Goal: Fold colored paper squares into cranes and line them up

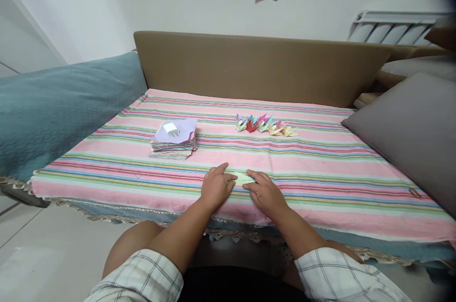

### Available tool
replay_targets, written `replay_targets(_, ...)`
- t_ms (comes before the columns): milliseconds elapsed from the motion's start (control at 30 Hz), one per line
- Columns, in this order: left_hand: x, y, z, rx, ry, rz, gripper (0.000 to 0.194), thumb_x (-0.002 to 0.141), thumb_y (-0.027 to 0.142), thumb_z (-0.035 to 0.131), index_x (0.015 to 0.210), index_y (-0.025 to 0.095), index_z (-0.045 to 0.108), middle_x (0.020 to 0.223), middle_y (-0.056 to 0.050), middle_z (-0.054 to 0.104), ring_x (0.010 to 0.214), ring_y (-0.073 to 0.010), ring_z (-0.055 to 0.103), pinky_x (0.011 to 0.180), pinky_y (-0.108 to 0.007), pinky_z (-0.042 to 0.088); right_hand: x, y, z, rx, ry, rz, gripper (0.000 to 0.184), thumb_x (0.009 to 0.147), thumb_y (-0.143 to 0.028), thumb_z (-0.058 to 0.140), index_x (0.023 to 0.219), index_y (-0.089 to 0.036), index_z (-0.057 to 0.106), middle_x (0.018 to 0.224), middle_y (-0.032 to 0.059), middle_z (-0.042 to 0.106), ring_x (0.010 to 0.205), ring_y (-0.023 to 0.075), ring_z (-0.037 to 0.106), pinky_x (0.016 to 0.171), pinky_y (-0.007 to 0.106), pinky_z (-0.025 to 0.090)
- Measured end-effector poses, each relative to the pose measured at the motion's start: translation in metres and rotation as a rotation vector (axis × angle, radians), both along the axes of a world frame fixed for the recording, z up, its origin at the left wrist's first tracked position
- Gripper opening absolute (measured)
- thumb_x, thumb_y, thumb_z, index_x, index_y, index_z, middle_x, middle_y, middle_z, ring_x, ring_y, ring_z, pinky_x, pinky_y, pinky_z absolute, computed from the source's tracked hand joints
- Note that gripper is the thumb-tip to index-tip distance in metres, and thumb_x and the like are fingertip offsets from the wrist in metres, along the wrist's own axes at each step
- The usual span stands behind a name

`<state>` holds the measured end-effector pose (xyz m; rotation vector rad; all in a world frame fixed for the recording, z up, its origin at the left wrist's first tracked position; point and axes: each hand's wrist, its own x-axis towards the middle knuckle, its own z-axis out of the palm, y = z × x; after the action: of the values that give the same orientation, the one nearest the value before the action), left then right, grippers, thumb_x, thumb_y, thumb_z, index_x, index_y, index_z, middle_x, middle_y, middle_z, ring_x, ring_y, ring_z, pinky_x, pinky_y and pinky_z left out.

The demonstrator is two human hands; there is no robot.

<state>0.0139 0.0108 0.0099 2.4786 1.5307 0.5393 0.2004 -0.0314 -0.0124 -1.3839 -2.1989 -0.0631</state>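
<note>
A small piece of pale green paper [244,179] is held flat on the striped cover [313,159], about midway between its left and right front corners and closer to its front edge than to its back edge. The paper's left end is touched by the left hand [216,188], its right end by the right hand [268,193]. In both hands the fingers are partly spread, with the tips brought down at the paper; whether its ends are pinched or only pressed cannot be told, since they are partly covered.

The step in hand is judged to be the flattening or creasing of a fold. For a clean result, the edges should be matched before any pressure is applied, one end should be pinned by light fingertips, and the crease should be run firmly from there to the other end. Because the cover is soft cloth, a sharp crease may be harder to get, so a second pass with a fingernail would be worthwhile. Slipping or skewing is best avoided by keeping the paper on a smooth part of the cloth.

Toward the back edge, a cluster of folded paper pieces [262,126] is laid out, well apart from the hands.
</note>
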Motion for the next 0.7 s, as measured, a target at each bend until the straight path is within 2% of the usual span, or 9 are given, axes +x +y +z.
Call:
replay_targets(200,0.0002,-0.0002,-0.0002,-0.011,-0.005,0.004,0.024,0.081,0.031,0.057,0.101,0.033,0.070,0.135,-0.001,0.048,0.110,-0.0268,0.050,0.095,-0.043,0.041,0.0011,-0.0025,0.0062,0.093,0.021,-0.094,0.024,0.076,-0.008,0.048,0.077,-0.020,0.069,0.116,0.0087,0.062,0.106,0.0252,0.052,0.090,0.043,0.043)
replay_targets(300,0.0001,-0.0001,-0.0003,-0.007,-0.005,0.003,0.024,0.081,0.031,0.057,0.102,0.033,0.070,0.135,-0.002,0.048,0.110,-0.0261,0.050,0.095,-0.043,0.040,-0.0016,-0.0062,0.0087,0.106,0.013,0.014,0.026,0.080,-0.011,0.045,0.092,-0.020,0.067,0.120,0.0066,0.060,0.114,0.0230,0.050,0.100,0.045,0.035)
replay_targets(367,0.0000,0.0000,-0.0006,-0.001,-0.001,-0.003,0.025,0.081,0.031,0.056,0.103,0.033,0.069,0.134,-0.002,0.049,0.111,-0.0257,0.050,0.096,-0.042,0.040,-0.0040,-0.0084,0.0078,0.064,-0.051,0.118,0.030,0.085,-0.019,0.046,0.110,-0.020,0.062,0.128,0.0068,0.055,0.124,0.0226,0.043,0.106,0.046,0.029)
replay_targets(467,0.0001,-0.0001,-0.0015,0.016,0.005,-0.004,0.025,0.081,0.031,0.056,0.103,0.034,0.069,0.134,-0.001,0.049,0.111,-0.0257,0.050,0.096,-0.042,0.040,-0.0064,-0.0092,0.0046,-0.040,-0.122,0.143,0.037,0.090,-0.033,0.045,0.124,-0.020,0.054,0.134,0.0089,0.050,0.129,0.0242,0.039,0.108,0.049,0.025)
replay_targets(700,-0.0015,0.0034,0.0023,-0.026,0.018,-0.024,0.026,0.080,0.026,0.057,0.103,0.032,0.069,0.134,-0.004,0.049,0.110,-0.0259,0.051,0.097,-0.042,0.040,-0.0082,-0.0058,0.0077,-0.186,-0.082,0.090,0.031,0.092,-0.033,0.041,0.112,-0.018,0.060,0.132,0.0094,0.052,0.128,0.0235,0.040,0.107,0.050,0.027)
